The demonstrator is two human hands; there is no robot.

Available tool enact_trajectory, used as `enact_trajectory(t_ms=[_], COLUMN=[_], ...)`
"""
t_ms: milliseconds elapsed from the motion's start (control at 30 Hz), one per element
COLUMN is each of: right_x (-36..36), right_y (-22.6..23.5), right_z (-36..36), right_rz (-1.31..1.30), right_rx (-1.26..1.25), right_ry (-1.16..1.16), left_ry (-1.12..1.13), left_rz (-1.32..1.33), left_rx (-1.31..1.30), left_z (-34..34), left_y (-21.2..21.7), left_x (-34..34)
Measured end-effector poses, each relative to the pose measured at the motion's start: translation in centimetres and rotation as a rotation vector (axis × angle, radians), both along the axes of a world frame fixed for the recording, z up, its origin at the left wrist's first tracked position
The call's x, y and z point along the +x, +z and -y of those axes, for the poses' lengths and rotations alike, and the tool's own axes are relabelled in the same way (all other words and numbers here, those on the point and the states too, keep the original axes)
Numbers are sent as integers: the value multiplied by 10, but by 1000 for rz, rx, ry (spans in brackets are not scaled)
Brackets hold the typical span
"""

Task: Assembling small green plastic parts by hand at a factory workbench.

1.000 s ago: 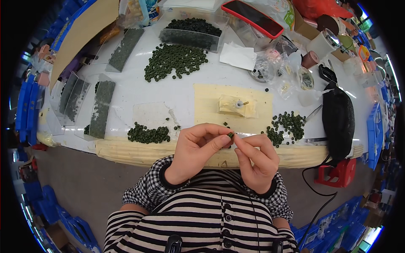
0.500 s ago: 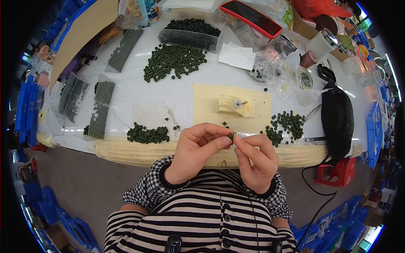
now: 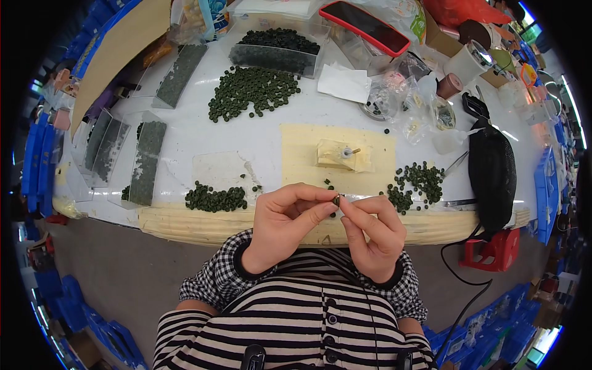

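Observation:
In front of my chest, my left hand (image 3: 280, 225) pinches a small dark green round piece (image 3: 336, 200) between thumb and forefinger. My right hand (image 3: 374, 237) meets it from the other side, its fingertips closed at the edge of the piece. The fingers partly cover the piece, so its detail is too small to tell. Just beyond the hands lie a few loose green pieces (image 3: 330, 187) on a pale yellow sheet (image 3: 302, 139). On that sheet stands a yellowish wrapped block (image 3: 336, 154) with a short peg on it.
Heaps of green pieces lie left (image 3: 216, 197), right (image 3: 419, 185) and farther back (image 3: 253, 92). Clear trays (image 3: 274, 58) hold more. A red-cased phone (image 3: 364, 28), white paper (image 3: 344, 83), tweezers (image 3: 456, 161) and a black mesh pouch (image 3: 491, 169) surround the work area.
The hands stay almost in place. The held piece has turned slightly between the fingertips, and the view has shifted a little.

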State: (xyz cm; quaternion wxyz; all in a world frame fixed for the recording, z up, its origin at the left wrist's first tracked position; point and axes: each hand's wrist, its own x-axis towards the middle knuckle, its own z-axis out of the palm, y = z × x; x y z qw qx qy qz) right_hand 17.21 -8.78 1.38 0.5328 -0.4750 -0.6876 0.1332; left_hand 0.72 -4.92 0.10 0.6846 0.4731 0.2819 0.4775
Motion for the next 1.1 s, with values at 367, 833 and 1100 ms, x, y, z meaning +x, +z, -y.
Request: enact_trajectory(t_ms=[367, 833, 1100], right_x=[-2, -3, -3], right_y=[-2, -5, -6], right_z=[1, 3, 4], right_rz=[-28, -63, -73], right_rx=[-25, -44, -48], right_ry=[1, 15, 19], left_ry=[98, 127, 127], left_rz=[-124, -258, -260], left_rx=[155, 369, 362], left_z=[0, -5, -4], left_y=[1, 4, 4], left_x=[0, -2, -2])
